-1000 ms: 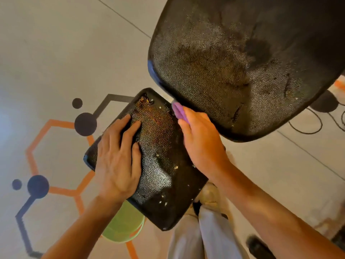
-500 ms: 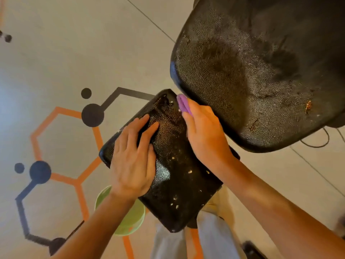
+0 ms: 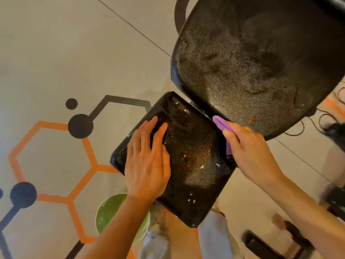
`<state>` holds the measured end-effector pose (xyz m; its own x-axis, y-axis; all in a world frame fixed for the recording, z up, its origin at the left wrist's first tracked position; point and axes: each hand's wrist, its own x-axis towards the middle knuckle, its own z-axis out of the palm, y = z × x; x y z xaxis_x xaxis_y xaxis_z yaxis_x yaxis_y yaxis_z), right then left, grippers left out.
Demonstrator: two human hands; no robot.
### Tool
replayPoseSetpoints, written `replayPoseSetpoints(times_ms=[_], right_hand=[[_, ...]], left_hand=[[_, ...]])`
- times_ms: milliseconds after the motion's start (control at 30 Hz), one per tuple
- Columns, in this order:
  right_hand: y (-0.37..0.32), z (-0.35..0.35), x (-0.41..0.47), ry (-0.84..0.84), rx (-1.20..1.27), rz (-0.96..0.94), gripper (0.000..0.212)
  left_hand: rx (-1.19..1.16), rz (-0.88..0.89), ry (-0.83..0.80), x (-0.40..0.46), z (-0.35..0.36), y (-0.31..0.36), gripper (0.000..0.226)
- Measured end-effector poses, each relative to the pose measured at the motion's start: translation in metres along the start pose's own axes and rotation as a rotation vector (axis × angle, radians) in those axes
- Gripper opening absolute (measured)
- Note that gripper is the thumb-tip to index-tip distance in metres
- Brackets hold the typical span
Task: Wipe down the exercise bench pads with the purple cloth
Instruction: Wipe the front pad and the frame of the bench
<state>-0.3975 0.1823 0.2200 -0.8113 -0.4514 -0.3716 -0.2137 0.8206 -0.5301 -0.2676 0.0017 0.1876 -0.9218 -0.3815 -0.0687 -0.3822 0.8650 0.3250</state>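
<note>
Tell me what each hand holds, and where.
Right hand grips the purple cloth bunched under its fingers, one end sticking out. Left hand holds nothing; it lies flat on the small pad.

The left hand (image 3: 147, 161) lies flat, fingers (image 3: 149, 131) spread, on the small black seat pad (image 3: 192, 159), which is speckled with pale crumbs. The right hand (image 3: 250, 152) grips a purple cloth (image 3: 221, 124) at the pad's far right edge, in the gap below the large black back pad (image 3: 252, 58), whose surface shows dull smears. Beneath, a green bucket (image 3: 110, 210) stands on the grey floor (image 3: 56, 53) painted with orange hexagons (image 3: 87, 150) and black dots (image 3: 80, 126). Pale trouser legs (image 3: 156, 243) show at the bottom.
</note>
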Motion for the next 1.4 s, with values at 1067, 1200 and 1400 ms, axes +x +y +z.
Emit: replayPoseSetpoints(times_ms=[1067, 1200, 1400], right_hand=[[-0.071, 0.131, -0.124, 0.239, -0.277, 0.092, 0.061], [-0.028, 0.093, -0.045, 0.297, -0.318, 0.182, 0.057], [-0.089, 0.141, -0.124, 0.278, -0.325, 0.225, 0.064]], left_hand=[[0.026, 0.094, 0.017, -0.003, 0.005, -0.005, 0.038], [0.028, 0.104, 0.038, -0.002, 0.005, -0.005, 0.037], [0.014, 0.105, 0.050, -0.002, 0.004, -0.005, 0.038]])
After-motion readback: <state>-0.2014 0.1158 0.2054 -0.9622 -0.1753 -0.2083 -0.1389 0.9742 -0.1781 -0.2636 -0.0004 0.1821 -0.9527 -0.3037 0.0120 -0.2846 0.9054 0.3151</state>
